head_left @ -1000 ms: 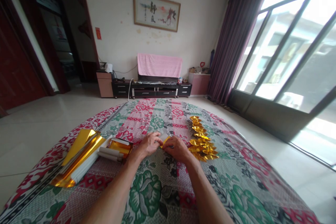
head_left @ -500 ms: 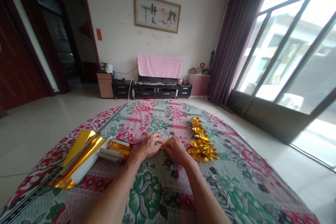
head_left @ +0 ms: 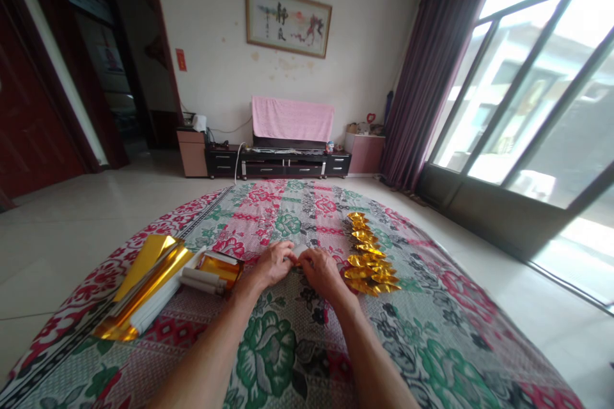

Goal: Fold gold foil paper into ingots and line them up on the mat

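Observation:
A small piece of foil paper [head_left: 300, 249], pale on the side that shows, is pinched between my hands just above the patterned cloth. My left hand [head_left: 275, 262] grips its left side with bent fingers. On the other side, the fingertips of my right hand [head_left: 320, 267] are closed on the near right edge; the fingers hide much of the sheet. To the right lies a row of folded gold foil pieces [head_left: 368, 261], pointed at their ends. Left of my hands rests a stack of gold foil sheets [head_left: 165, 281], with white paper rolls [head_left: 201, 279] beside it.
A flowered red, green and grey cloth [head_left: 268, 351] covers the round surface before me. Beyond it stand a black low cabinet [head_left: 297, 169] and a pink cloth [head_left: 292, 118] draped over a screen-like shape. Glass window panels [head_left: 518, 108] and a purple curtain [head_left: 422, 77] are at the right.
My right hand has shifted slightly left and its fingers have curled in over the paper. The gold edge that showed by the fingers is now mostly hidden. The other things lie as before.

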{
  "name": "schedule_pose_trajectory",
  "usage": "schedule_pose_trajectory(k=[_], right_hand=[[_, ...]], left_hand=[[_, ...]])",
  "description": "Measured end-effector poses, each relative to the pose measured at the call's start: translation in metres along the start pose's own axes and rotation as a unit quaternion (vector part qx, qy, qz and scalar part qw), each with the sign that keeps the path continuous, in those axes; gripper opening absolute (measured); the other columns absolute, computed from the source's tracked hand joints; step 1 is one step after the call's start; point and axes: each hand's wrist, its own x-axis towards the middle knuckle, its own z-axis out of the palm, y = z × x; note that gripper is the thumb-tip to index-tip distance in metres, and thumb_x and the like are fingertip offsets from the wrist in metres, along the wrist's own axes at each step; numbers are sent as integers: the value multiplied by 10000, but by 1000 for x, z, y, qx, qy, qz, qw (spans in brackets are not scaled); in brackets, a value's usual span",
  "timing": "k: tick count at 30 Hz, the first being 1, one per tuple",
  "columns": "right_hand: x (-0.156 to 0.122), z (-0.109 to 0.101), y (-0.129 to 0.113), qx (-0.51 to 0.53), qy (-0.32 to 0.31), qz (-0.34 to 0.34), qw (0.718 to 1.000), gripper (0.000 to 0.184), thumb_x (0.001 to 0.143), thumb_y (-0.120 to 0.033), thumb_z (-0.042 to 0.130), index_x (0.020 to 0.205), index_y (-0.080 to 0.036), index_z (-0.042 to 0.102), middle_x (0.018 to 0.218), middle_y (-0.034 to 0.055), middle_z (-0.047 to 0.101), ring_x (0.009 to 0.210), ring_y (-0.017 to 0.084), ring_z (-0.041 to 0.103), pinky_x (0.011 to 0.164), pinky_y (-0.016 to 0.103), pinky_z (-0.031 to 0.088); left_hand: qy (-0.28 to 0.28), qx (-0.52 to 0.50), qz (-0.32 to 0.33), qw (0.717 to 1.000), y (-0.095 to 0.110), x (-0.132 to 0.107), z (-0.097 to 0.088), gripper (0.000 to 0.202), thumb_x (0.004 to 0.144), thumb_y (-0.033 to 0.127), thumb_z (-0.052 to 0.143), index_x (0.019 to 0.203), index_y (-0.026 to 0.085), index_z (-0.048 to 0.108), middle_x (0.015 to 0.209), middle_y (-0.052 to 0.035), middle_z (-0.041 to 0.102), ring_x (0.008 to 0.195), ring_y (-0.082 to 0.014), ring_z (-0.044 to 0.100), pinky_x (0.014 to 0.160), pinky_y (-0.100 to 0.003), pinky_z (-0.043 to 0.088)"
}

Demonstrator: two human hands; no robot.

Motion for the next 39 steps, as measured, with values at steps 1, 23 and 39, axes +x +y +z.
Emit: schedule_pose_trajectory(k=[1,23,39], right_hand=[[0,1,0,-4,5,1,1000,202,831,-194,446,775,-201,640,767,25,628,762,133,556,691,202,334],[1,5,-5,-4,21,25,999,179,782,-182,486,771,-214,661,750,21,645,722,128,564,669,191,341],[2,5,-2,36,32,27,998,149,735,-151,514,766,-194,653,752,19,656,694,126,566,638,192,348]], left_hand=[[2,-1,-1,1000,0,0,0,244,714,127,495,794,214,709,1140,-45,605,1099,-184,511,991,-305,366],[-26,-1,-15,1000,3,-3,-8,245,658,138,487,728,214,710,1216,-31,566,1153,-190,482,1027,-297,326],[-1,36,-39,999,12,-1,-3,137,707,206,545,698,201,682,1162,-47,600,1090,-202,525,965,-294,385]])
